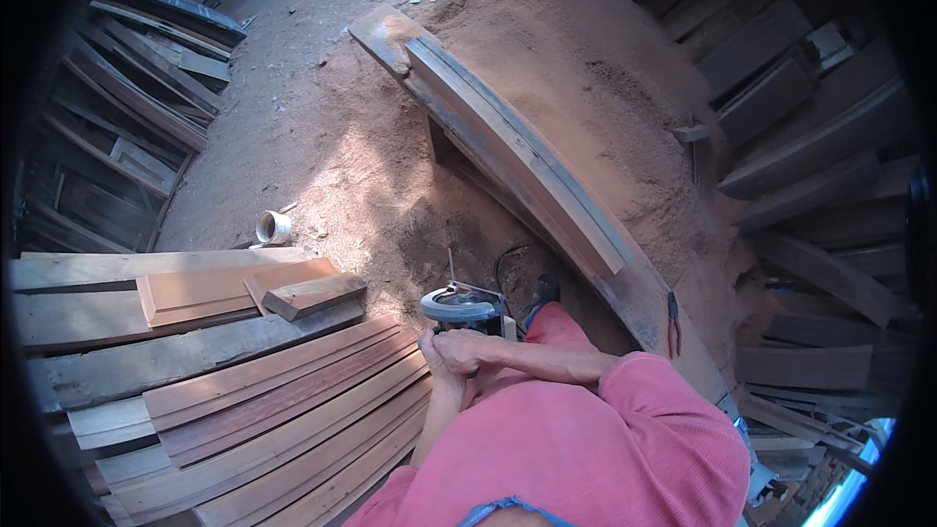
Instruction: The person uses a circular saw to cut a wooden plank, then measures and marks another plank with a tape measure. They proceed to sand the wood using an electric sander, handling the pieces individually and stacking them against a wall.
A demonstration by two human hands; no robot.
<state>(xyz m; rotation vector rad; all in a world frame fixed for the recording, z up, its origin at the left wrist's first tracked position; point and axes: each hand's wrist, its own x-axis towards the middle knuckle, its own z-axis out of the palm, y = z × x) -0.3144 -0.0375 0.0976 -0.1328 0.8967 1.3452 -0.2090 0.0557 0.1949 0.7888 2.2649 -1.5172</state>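
A power tool (459,304) with a grey round metal guard, a thin rod and a black cord is just beyond my hands. My left hand (441,359) and my right hand (468,351) are closed and close together at its near side, overlapping in front of my pink shirt; exactly what they grip is hidden. Beside them on the left lie several reddish moulded boards (273,374), with panels (205,298) and a short wood block (314,293) above. To the right a long bench plank (376,39) slants away, bearing a narrow timber (508,161).
Red-handled pliers (673,322) lie on the bench plank. A white bucket (278,227) sits on the sawdust-covered ground at left. A mound of sawdust (605,78) rises behind the bench. Timber stacks (151,78) line the left side, and more lumber (810,176) fills the right.
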